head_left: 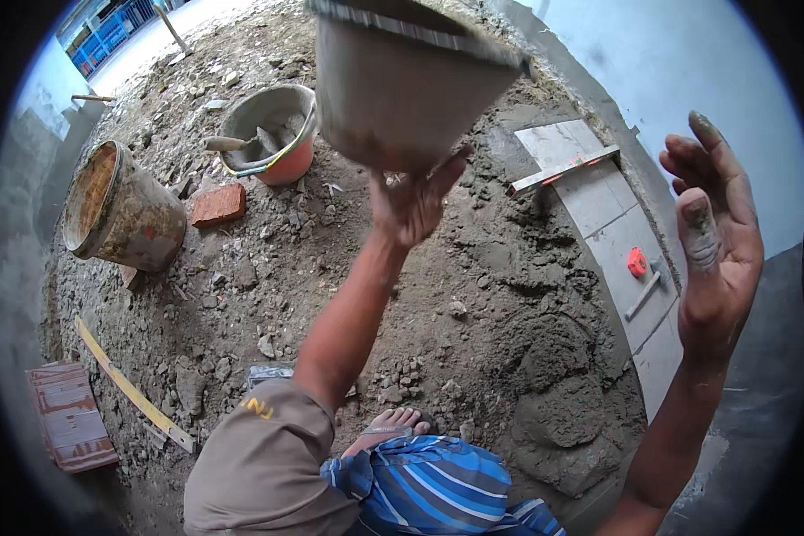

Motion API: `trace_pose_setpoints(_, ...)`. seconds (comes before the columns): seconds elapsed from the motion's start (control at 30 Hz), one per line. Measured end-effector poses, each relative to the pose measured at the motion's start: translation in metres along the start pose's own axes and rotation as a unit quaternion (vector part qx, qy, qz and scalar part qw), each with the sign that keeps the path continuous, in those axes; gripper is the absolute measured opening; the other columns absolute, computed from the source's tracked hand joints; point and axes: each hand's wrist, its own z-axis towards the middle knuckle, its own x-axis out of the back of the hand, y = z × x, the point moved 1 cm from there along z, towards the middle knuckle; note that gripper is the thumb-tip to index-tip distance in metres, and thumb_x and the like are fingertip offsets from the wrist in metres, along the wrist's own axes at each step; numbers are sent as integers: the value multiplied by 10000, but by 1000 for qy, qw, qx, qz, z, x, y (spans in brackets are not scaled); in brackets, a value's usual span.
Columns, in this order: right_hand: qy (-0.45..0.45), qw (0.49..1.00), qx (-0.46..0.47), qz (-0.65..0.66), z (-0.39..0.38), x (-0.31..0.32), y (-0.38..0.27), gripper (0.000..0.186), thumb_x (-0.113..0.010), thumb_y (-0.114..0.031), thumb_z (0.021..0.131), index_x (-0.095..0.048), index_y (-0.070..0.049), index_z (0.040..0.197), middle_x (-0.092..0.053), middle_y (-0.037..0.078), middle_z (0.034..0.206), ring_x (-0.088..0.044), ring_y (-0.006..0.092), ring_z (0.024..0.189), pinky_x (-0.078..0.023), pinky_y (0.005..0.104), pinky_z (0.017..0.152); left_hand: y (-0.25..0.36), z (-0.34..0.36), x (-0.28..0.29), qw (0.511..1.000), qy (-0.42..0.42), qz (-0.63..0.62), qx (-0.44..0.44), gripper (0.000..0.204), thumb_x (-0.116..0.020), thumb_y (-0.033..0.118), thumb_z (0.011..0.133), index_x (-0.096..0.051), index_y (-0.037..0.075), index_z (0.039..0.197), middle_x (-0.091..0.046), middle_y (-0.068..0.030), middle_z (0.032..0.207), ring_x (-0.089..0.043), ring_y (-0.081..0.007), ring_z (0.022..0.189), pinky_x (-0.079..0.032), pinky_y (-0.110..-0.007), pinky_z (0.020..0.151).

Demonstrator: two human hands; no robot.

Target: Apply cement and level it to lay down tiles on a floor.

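A grey mortar-stained bucket (402, 89) is up in the air at the top of the view, tilted, its upper part cut off by the frame edge. My left hand (411, 201) holds it from below, palm against its base and fingers partly hidden behind it. To the right, my right hand (719, 223) is raised with fingers spread and nothing in it; grey cement coats its thumb and fingertips. Between my arms, wet mortar (558, 393) lies on the ground beside a row of pale floor tiles (606, 237).
A spirit level (563, 170), a red tape measure (637, 263) and a small bar-shaped tool (643, 296) rest on the tiles. Leftward are an orange bucket (288, 168) with a trowel (268, 140), a dirty bucket (156, 214), a brick (219, 205), stacked tiles (70, 415) and a yellow strip (134, 389).
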Motion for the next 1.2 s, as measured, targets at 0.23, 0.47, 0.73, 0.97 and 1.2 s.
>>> trace_pose_setpoints(0.23,-223,899,-329,-186,-148,18,134,543,-760,-276,901,-603,21,1327,-700,156,1086,-675,248,990,-521,363,903,82,-57,67,556,348,708,261,921,-366,753,983,-479,-12,1482,-593,-219,1411,-620,-337,1256,-606,-442,868)
trace_pose_setpoints(0.47,-579,734,-258,-241,-352,-71,159,382,-686,-348,930,-655,-42,1156,-687,160,1087,-680,329,1045,-535,478,907,48,-323,37,258,253,883,298,278,-684,249,931,-739,86,1149,-623,-130,1391,-622,-359,1230,-527,-450,1020)
trace_pose_setpoints(0.73,-341,908,-241,-13,-348,-267,131,392,-661,-348,951,-668,-51,1207,-698,155,1134,-678,363,1023,-549,448,884,65,-325,-44,126,194,868,439,551,-710,465,897,-601,98,1294,-655,-168,1204,-647,-372,1109,-541,-457,914)
trace_pose_setpoints(0.97,-310,867,-382,79,-361,-241,141,325,-580,-382,982,-668,-73,1034,-716,189,1025,-695,412,945,-546,542,781,77,-460,-54,100,230,884,395,485,-733,308,807,-624,-39,1128,-666,-299,989,-637,-491,968,-505,-552,846)
trace_pose_setpoints(1.2,-67,989,-35,-124,-270,-156,117,318,-673,-370,916,-626,-55,906,-629,93,864,-674,267,837,-570,414,669,-71,-202,8,344,94,887,293,462,-721,218,894,-625,-101,1214,-701,-234,1066,-678,-306,937,-541,-413,836)
